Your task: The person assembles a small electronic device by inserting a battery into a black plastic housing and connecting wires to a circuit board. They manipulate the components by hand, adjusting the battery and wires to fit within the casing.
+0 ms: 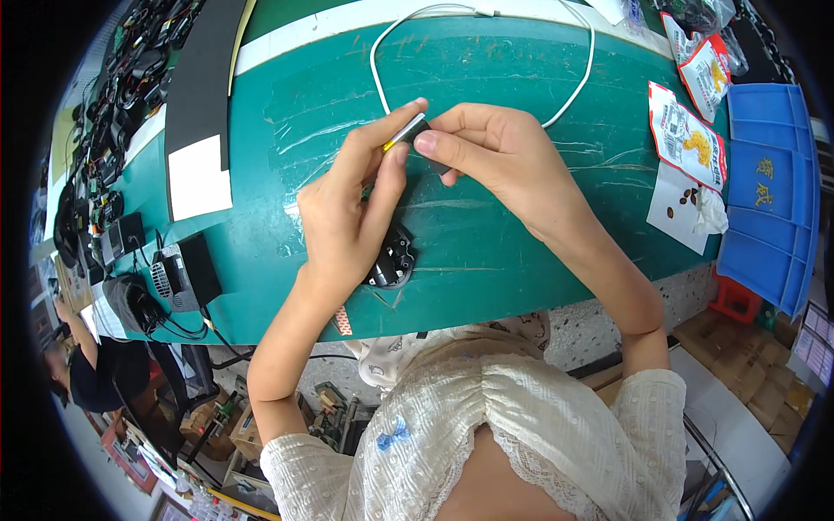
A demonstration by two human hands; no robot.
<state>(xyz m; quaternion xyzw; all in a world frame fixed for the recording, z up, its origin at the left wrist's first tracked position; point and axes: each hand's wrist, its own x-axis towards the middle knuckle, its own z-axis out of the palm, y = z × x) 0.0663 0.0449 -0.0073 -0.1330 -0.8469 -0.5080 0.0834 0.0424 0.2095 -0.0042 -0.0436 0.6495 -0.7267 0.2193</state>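
My left hand (pixel 352 208) and my right hand (pixel 491 148) meet above the green work mat (pixel 521 252). Between their fingertips they pinch a small dark part (pixel 423 139) with a thin white and yellow strip along its upper edge. Both hands touch it; I cannot tell which one carries its weight. Under my left palm lies a small black round component (pixel 393 260) on the mat, partly hidden by the hand.
A white cable (pixel 573 95) loops across the far mat. Black foam sheets (pixel 204 78) and black devices (pixel 178 278) lie left. Snack packets (pixel 686 139) and blue bins (pixel 764 191) sit right. Another person (pixel 78 365) is at lower left.
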